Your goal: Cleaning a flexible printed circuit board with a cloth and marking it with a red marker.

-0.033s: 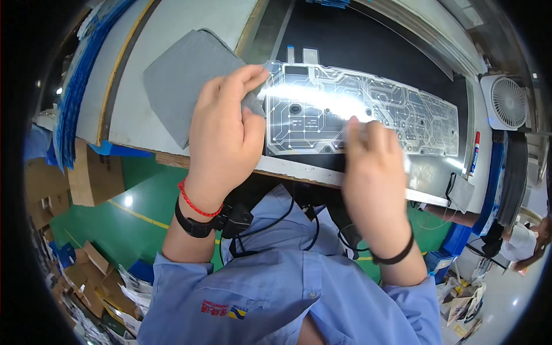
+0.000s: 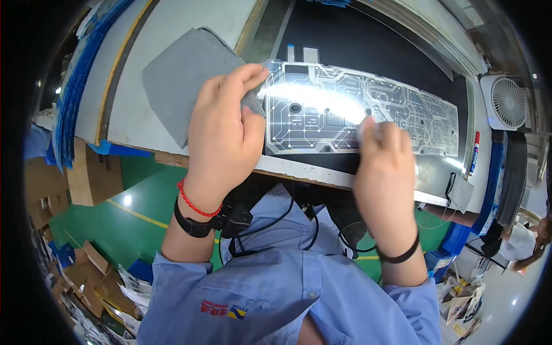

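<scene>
A clear flexible circuit sheet (image 2: 397, 109) with printed silver traces lies on the dark work surface, two flat ribbon tails (image 2: 310, 54) sticking out from its far edge. My left hand (image 2: 227, 123) rests at the sheet's left end, fingertips bent onto its corner and thumb apart. Under and beside that hand is a grey cloth-like square (image 2: 187, 80). Over the sheet's near edge, my right hand (image 2: 386, 167) is closed, smeared by motion, round a white cloth (image 2: 361, 132) that shows only in small bits. A bright light strip reflects across the sheet.
A small white fan (image 2: 507, 102) stands at the right, near a red-and-blue marker (image 2: 475, 150). A grey pouch (image 2: 462, 191) hangs at the table's front edge (image 2: 310, 172). Blue-edged sheets (image 2: 86, 75) are stacked left, cartons (image 2: 95, 175) below. Another person (image 2: 520, 241) is far right.
My right hand has slid a little to the right along the sheet's near edge with the white cloth. My left hand and the sheet stay where they were.
</scene>
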Available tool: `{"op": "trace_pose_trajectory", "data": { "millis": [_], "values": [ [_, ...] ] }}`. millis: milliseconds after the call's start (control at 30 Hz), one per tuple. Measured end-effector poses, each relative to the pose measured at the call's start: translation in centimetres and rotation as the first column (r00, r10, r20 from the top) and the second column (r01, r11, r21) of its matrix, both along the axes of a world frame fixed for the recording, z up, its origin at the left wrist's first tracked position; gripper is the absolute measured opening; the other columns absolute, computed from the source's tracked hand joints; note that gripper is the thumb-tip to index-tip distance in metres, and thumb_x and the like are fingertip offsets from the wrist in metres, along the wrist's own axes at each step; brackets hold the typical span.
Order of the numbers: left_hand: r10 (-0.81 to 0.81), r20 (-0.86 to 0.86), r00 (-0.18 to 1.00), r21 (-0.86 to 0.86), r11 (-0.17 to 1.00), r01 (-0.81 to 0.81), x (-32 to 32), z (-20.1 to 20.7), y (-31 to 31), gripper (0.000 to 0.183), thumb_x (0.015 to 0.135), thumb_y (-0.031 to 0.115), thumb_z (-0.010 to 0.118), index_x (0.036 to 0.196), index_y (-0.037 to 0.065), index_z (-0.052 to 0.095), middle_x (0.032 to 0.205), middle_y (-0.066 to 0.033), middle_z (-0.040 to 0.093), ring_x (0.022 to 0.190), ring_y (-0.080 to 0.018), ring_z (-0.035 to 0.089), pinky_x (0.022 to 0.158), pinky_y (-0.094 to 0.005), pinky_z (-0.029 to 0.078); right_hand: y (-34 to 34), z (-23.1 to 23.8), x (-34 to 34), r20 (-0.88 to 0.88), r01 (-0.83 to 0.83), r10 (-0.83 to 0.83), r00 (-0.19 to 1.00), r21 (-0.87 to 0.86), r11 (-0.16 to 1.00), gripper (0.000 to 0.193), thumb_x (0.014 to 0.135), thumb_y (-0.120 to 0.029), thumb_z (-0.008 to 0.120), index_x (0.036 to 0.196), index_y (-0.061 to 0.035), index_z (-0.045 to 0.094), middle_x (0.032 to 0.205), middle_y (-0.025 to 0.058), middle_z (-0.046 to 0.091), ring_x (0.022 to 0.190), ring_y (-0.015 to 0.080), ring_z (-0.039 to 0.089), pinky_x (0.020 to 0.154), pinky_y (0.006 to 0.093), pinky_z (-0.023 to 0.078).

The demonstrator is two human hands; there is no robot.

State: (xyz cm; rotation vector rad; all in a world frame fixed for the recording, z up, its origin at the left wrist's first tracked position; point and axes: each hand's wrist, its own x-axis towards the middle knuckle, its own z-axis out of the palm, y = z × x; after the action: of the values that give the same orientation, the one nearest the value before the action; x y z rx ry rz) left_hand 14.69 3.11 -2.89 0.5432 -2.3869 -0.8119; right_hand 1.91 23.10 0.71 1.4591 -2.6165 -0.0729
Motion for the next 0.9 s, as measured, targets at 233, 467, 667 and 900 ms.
{"op": "trace_pose_trajectory", "data": {
  "millis": [233, 467, 667, 900],
  "values": [
    [0.017, -0.04, 0.999, -0.104, 0.994, -0.021, -0.1, -0.4, -0.2, 0.049, 0.08, -0.005, 0.054, 0.129, 0.0, 0.057, 0.123, -0.01, 0.073, 0.114, -0.0344, 0.057, 0.101, -0.0429, 0.045, -2.1, -0.6, 0.9, 0.077, -0.052, 0.059, 0.995, -0.085, 0.995, 0.046, 0.083, -0.003, 0.057, 0.127, 0.0102, 0.059, 0.106, 0.0161, 0.055, 0.099, 0.0317, 0.056, 0.086, 0.0391, 0.05],
    [0.02, -0.028, 0.999, -0.091, 0.996, -0.022, -0.4, -0.2, -0.3, 0.047, 0.082, -0.003, 0.056, 0.129, 0.0, 0.056, 0.123, -0.0094, 0.073, 0.115, -0.0337, 0.057, 0.103, -0.0424, 0.044, -3.6, -0.4, 2.7, 0.06, -0.255, 0.265, 0.962, -0.131, 0.958, 0.022, 0.078, -0.013, 0.063, 0.093, 0.0007, 0.071, 0.102, 0.0092, 0.055, 0.095, 0.0231, 0.054, 0.072, 0.0344, 0.045],
    [0.036, 0.048, 0.998, -0.042, 0.999, -0.034, -0.3, 0.0, 0.3, 0.045, 0.086, -0.004, 0.051, 0.131, 0.0, 0.055, 0.131, -0.0088, 0.07, 0.123, -0.0297, 0.055, 0.11, -0.0381, 0.038, -1.8, -0.7, 0.7, 0.097, -0.277, 0.298, 0.95, -0.187, 0.943, 0.031, 0.078, -0.013, 0.064, 0.105, 0.0026, 0.067, 0.101, 0.0073, 0.054, 0.095, 0.0223, 0.055, 0.073, 0.0341, 0.045],
    [0.053, 0.017, 0.998, -0.107, 0.993, -0.051, -0.2, -0.2, 0.0, 0.045, 0.084, -0.002, 0.055, 0.129, 0.0, 0.056, 0.125, -0.0083, 0.073, 0.117, -0.0317, 0.057, 0.105, -0.0409, 0.042, -3.1, -0.6, 1.6, 0.092, -0.282, 0.309, 0.947, -0.225, 0.933, 0.028, 0.077, -0.013, 0.064, 0.1, 0.0016, 0.069, 0.1, 0.0063, 0.054, 0.093, 0.0212, 0.055, 0.072, 0.0332, 0.045]
  ]
}}
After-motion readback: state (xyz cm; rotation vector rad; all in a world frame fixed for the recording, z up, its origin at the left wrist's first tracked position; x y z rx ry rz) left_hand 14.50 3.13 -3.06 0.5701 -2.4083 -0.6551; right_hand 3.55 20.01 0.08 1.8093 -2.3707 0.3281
